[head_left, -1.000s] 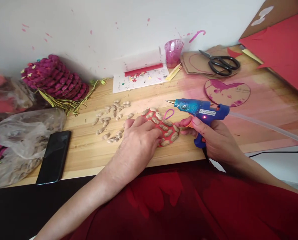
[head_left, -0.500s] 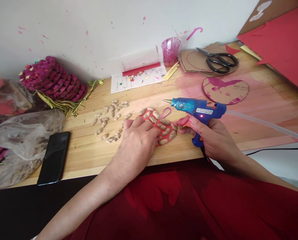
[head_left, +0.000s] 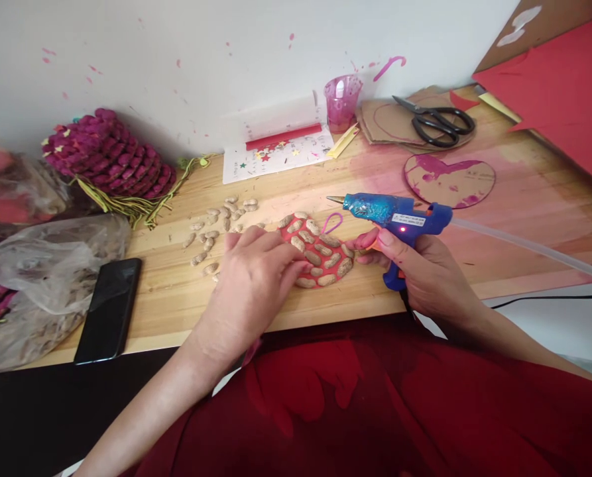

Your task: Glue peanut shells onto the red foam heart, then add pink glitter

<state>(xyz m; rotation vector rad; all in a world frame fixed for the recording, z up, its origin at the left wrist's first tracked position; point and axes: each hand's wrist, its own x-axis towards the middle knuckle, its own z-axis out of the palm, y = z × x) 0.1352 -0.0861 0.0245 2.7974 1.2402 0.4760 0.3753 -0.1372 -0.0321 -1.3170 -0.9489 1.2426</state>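
In the head view, a red piece of card (head_left: 333,271) lies near the table's front edge. Several unshelled peanuts (head_left: 325,239) cover it, and a pink loop (head_left: 332,224) sticks out at its top. My left hand (head_left: 256,271) is at the card's left edge, fingers bent and slightly apart, with nothing visible in them. The underside of that hand is hidden. My right hand (head_left: 429,271) grips a blue hot glue gun (head_left: 392,215) by its handle. The gun's metal nozzle points left above the table, its small light glows, and a clear glue stick (head_left: 524,245) runs out of its back.
Loose peanuts (head_left: 211,235) lie left of the card. A phone (head_left: 109,311), a plastic bag (head_left: 52,265) and purple stacked craft pieces (head_left: 111,159) are farther left. Behind stand a pink cup (head_left: 342,103), scissors (head_left: 439,122) on cardboard and a cardboard heart (head_left: 449,179).
My left hand has slid left and toward me, uncovering more of the peanut-covered card. The glue gun in my right hand has stayed almost in place.
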